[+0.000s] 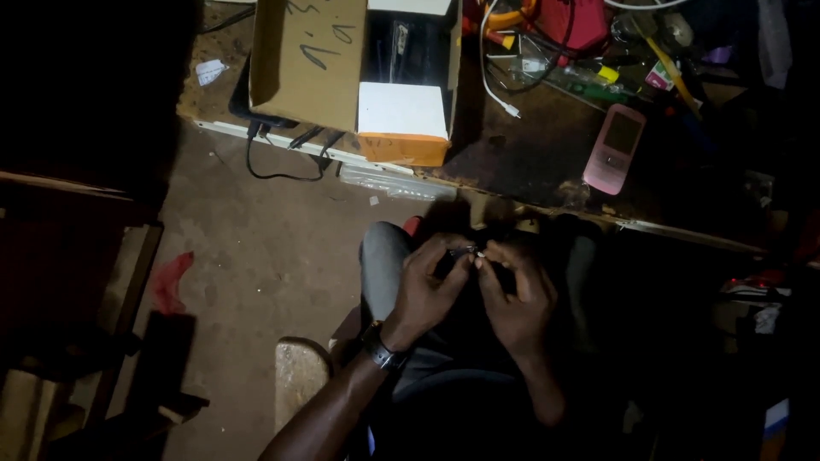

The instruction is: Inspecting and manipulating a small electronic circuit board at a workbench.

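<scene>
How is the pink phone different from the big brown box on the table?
The pink phone is small and lies flat; the brown cardboard box is much bigger and stands tall. The phone is pink with a dark screen; the box is plain brown with dark marker scribbles. Both rest on the cluttered workbench, away from both hands.

The scene is dim. Light falls from twelve o'clock onto the worktop (547,154) and the cardboard box (307,60); heavy shadow swallows nine and three o'clock. Fine detail is soft, grainy.
</scene>
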